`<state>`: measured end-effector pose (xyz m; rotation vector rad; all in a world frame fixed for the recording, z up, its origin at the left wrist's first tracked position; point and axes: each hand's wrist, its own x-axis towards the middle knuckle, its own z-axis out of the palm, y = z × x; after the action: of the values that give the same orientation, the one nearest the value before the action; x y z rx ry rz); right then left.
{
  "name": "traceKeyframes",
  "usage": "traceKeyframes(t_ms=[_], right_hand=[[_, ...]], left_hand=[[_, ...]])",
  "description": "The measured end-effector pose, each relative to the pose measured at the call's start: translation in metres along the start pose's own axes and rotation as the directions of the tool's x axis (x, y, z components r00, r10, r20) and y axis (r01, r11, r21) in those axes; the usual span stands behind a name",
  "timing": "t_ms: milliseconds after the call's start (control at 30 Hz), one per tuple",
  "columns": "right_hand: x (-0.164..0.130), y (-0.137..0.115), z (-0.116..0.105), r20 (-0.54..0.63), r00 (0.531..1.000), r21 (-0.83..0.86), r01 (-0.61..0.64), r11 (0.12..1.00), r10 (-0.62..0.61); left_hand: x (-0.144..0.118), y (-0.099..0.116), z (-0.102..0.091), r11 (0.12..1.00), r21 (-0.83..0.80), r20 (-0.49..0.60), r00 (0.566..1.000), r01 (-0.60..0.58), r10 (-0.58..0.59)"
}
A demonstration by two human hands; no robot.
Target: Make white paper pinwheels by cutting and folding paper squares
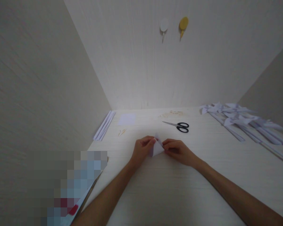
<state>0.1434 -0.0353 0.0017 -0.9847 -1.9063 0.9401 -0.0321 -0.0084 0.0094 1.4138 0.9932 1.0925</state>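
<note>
A small piece of folded white paper point(157, 148) is between my two hands above the table, one flap standing up. My left hand point(143, 147) pinches it from the left, thumb pressed near its top. On the other side, my right hand point(176, 149) has its fingertips closed on the paper's right corner. Just beyond the right hand lie scissors point(178, 125) with black handles, their blades pointing left. A flat white paper square point(127, 119) rests farther back on the left, with a few thin pale strips point(122, 132) in front of it.
Rolled white paper sticks point(104, 125) lie at the left wall. Several white paper pinwheels on sticks point(240, 121) are piled at the right. Small tan bits point(173, 113) lie near the back wall, where a white hook point(164, 25) and a yellow hook point(183, 24) hang.
</note>
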Motion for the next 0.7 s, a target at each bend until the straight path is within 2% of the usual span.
traceKeyframes(t_ms=[133,233,367,433,533,600,700], right_hand=[[0.000,0.010,-0.005,-0.047,0.998,0.172,0.039,0.984,-0.031],[0.001,0.014,-0.006,-0.114,0.991,0.208,-0.042,0.977,0.066],[0.003,0.019,-0.004,-0.205,0.961,0.248,-0.134,0.959,0.188],[0.004,0.020,-0.003,-0.254,0.953,0.237,-0.107,0.966,0.168],[0.003,0.016,-0.002,-0.314,0.947,0.069,-0.046,0.997,0.066],[0.002,0.011,-0.001,-0.279,0.960,-0.056,-0.015,0.998,-0.001],[0.001,0.002,0.003,-0.131,0.991,-0.088,0.027,0.996,-0.038]], left_hand=[[0.000,-0.001,0.000,0.997,-0.057,-0.029,0.998,0.047,-0.049],[0.000,-0.004,0.000,0.983,-0.155,-0.019,0.995,0.096,-0.100],[0.002,-0.008,0.001,0.970,-0.219,-0.009,0.994,0.105,-0.110],[0.002,-0.008,0.002,0.968,-0.216,0.045,0.992,0.127,-0.120],[0.002,-0.006,0.003,0.978,-0.148,0.124,0.984,0.148,-0.130],[0.000,-0.003,0.004,0.979,-0.123,0.161,0.977,0.160,-0.139],[-0.003,0.001,0.004,0.962,-0.178,0.271,0.950,0.208,-0.156]])
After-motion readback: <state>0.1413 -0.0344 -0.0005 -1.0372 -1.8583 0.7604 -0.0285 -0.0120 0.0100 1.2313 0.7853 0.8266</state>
